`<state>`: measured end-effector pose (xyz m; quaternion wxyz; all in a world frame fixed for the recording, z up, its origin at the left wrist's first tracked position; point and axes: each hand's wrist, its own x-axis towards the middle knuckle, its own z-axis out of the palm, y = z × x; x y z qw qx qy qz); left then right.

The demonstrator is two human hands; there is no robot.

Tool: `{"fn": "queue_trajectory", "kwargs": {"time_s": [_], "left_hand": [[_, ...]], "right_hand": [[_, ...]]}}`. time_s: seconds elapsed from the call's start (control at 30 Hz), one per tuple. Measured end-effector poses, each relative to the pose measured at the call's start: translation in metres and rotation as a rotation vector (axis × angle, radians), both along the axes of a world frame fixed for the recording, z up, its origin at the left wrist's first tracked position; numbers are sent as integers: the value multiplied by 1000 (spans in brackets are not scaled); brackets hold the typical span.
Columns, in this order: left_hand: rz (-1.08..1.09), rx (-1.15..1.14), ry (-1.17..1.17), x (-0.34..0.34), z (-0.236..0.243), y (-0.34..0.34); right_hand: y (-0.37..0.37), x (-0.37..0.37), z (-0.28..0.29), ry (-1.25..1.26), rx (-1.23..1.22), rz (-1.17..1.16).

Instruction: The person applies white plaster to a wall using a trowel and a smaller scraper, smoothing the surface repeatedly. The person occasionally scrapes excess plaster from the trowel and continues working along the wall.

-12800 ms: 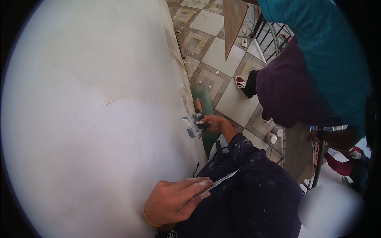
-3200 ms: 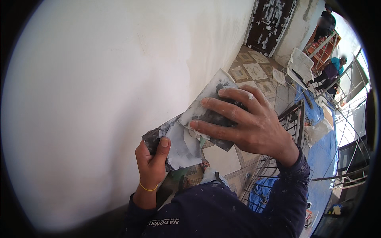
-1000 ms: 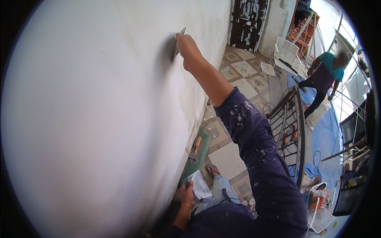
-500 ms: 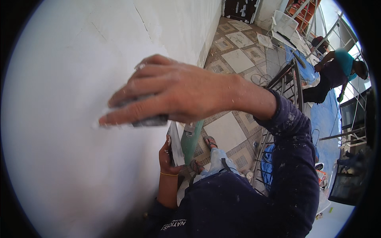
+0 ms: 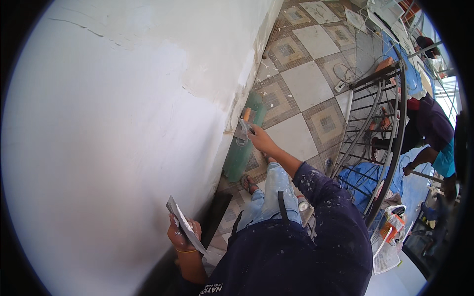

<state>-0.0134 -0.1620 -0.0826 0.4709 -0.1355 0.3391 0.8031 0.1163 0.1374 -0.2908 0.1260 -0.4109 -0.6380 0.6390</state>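
My left hand point(image 5: 180, 232) grips a flat metal putty blade point(image 5: 188, 226) with white putty on it, close to the white plastered wall point(image 5: 113, 128). My right hand point(image 5: 261, 140), arm reaching forward, holds a smaller flat scraper point(image 5: 245, 127) at the lower edge of the wall; whether it touches the wall, I cannot tell. Below it on the floor lies a green board point(image 5: 231, 160), and a trowel with an orange handle point(image 5: 247, 114) rests there, partly hidden by the scraper. Cracks and uneven patches show on the wall's upper part.
A black metal railing point(image 5: 395, 103) stands at right on the tiled floor point(image 5: 308, 89), with cables beside it. Beyond are blue sheeting point(image 5: 355, 185), plastic bags point(image 5: 390, 237) and a bent-over co-worker point(image 5: 429, 128). Another person point(image 5: 429, 49) shows farther back. My sandalled feet are below me.
My right hand has moved from large in the foreground out to the wall's lower edge. My left hand has shifted left and down with its blade. The view has tilted, showing more floor.
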Motion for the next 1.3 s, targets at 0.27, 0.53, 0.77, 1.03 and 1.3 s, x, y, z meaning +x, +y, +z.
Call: {"fn": "queue_trajectory", "kwargs": {"time_s": [0.27, 0.53, 0.77, 1.03, 1.3], "left_hand": [[-13, -612, -82, 37, -53, -76], [-118, -377, -163, 35, -88, -108], [-288, -325, -33, 32, -116, -75], [-420, -108, -170, 20, -141, -58], [-507, 3, -171, 13, -140, -47]], "right_hand": [[69, -122, -202, -20, -507, -509], [76, -142, -112, 136, -452, -597], [75, -147, 58, 364, -280, -490], [78, -155, 287, 428, -78, -441], [28, -143, 517, 474, 120, -292]]}}
